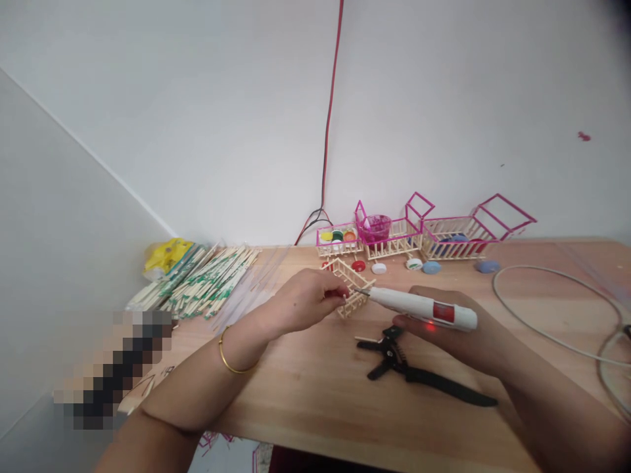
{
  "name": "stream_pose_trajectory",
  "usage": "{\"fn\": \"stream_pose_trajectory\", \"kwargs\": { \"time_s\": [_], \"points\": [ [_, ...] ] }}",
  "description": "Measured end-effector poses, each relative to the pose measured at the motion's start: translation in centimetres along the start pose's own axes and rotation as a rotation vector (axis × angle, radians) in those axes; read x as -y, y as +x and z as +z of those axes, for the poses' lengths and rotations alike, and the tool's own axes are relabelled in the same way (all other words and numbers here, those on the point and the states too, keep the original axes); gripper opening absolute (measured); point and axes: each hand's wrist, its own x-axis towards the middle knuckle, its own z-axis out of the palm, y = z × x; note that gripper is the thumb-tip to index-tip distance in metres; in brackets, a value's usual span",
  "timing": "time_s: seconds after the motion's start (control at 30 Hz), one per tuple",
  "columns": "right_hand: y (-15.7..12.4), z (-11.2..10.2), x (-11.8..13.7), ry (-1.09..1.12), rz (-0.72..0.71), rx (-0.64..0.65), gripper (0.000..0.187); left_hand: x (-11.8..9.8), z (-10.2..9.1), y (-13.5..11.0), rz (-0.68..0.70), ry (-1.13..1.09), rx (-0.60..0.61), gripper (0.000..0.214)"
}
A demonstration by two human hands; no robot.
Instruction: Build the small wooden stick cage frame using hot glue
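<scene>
Head view: apparently pinching the left side of the small stick frame (355, 303) over the worktop (305, 394) with left fingers (338, 290); gripping the white tool (411, 305) in right fingers (410, 324), pointing its tip leftward to the frame.

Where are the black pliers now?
In the head view, the pliers lie on the table right of centre, below the right hand and its white tool.

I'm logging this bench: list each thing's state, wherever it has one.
Left hand: pinched at stick frame
Right hand: gripping white tool
White tool: red light lit
Stick frame: plain, pale
Pliers: lying on table
Cup: stained pink
Green-marked sticks: heaped
Pale cable: loosely curved
</scene>
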Motion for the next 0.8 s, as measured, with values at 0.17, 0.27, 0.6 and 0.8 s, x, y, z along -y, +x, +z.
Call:
{"fn": "stream_pose_trajectory", "kwargs": {
  "time_s": [0.17, 0.27, 0.6, 0.8],
  "points": [
    [-0.08, 0.01, 0.02, -0.003, 0.016, -0.008, 0.031, -0.11, 0.04, 0.00, 0.019, -0.016, 0.011, 0.013],
    [-0.08, 0.03, -0.07, -0.004, 0.008, -0.012, 0.032, -0.23, 0.02, -0.01, 0.024, -0.012, 0.007, 0.012],
    [-0.11, -0.07, 0.22, -0.005, -0.008, -0.015, 0.031, -0.18, 0.15, 0.02, 0.027, 0.004, -0.002, 0.012],
    [-0.04, -0.22, 0.24, -0.048, -0.065, -0.010, 0.031, -0.25, 0.09, 0.02, 0.031, 0.020, -0.007, 0.013]
  ]
}}
